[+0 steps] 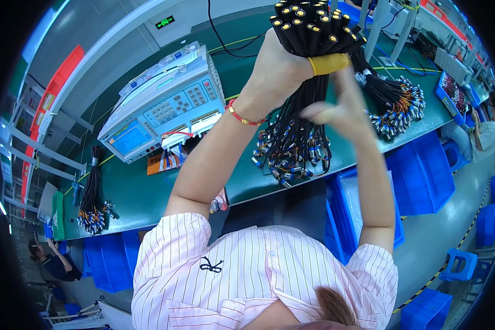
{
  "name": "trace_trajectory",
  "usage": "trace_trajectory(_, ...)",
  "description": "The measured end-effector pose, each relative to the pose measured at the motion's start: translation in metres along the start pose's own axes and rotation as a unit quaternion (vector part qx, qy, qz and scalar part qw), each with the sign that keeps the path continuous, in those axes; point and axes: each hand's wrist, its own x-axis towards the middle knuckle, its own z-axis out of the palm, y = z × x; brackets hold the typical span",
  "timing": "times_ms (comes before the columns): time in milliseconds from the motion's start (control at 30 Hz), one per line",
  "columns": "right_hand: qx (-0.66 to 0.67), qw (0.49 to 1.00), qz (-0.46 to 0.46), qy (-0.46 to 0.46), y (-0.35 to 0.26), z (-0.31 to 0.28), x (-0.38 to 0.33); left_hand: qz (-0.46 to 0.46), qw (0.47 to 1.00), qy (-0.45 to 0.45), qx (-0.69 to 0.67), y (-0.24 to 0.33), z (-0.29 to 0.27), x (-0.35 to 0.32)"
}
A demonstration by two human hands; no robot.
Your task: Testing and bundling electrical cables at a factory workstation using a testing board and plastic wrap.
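Note:
My left hand (286, 69) is closed around a thick bundle of black cables (312, 91), held up above the bench. A yellow finger cot (329, 64) wraps the digit that crosses the bundle. At the top, the cable ends (313, 25) show round gold-coloured tips. Lower down, the strands fan out into silver metal connectors (291, 157) with blue and orange parts, hanging by the bench's near edge. My right hand (341, 113), blurred by motion, is just right of the bundle, thumb spread from the fingers; nothing shows in it.
A grey test instrument (165, 107) with screen and keypad stands left on the green bench (247, 190). Other cable bundles lie at the far left (93, 190) and right (393, 96). Blue bins (421, 173) stand below the right edge. A seated person (484, 132) is at far right.

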Motion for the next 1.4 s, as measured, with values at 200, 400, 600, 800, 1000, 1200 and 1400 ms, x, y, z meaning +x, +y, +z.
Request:
trace_trajectory(200,0.164,0.950,0.253,-0.080,0.032,0.047,-0.045,-0.025,0.998,-0.012,0.052,0.002,0.003,-0.011)
trace_trajectory(400,0.120,0.974,0.190,-0.024,0.026,0.048,-0.045,0.009,0.962,-0.110,0.251,-0.029,-0.013,-0.048)
trace_trajectory(600,0.118,0.972,0.187,-0.073,0.013,0.033,-0.047,-0.112,0.965,-0.083,0.220,-0.035,-0.012,-0.051)
trace_trajectory(800,-0.137,0.986,0.087,0.036,-0.046,-0.017,-0.054,-0.098,0.994,-0.030,0.037,-0.054,-0.008,-0.050)
trace_trajectory(1000,-0.188,0.964,-0.148,0.114,-0.078,-0.005,-0.037,0.080,0.976,-0.024,0.201,-0.044,0.008,-0.055)
trace_trajectory(1200,-0.188,0.965,-0.132,0.129,-0.080,0.011,-0.021,0.073,0.983,0.000,0.170,-0.048,0.014,-0.058)
trace_trajectory(1400,-0.151,0.957,-0.184,0.163,-0.066,0.003,-0.018,0.046,0.987,0.047,0.147,-0.065,0.018,-0.060)
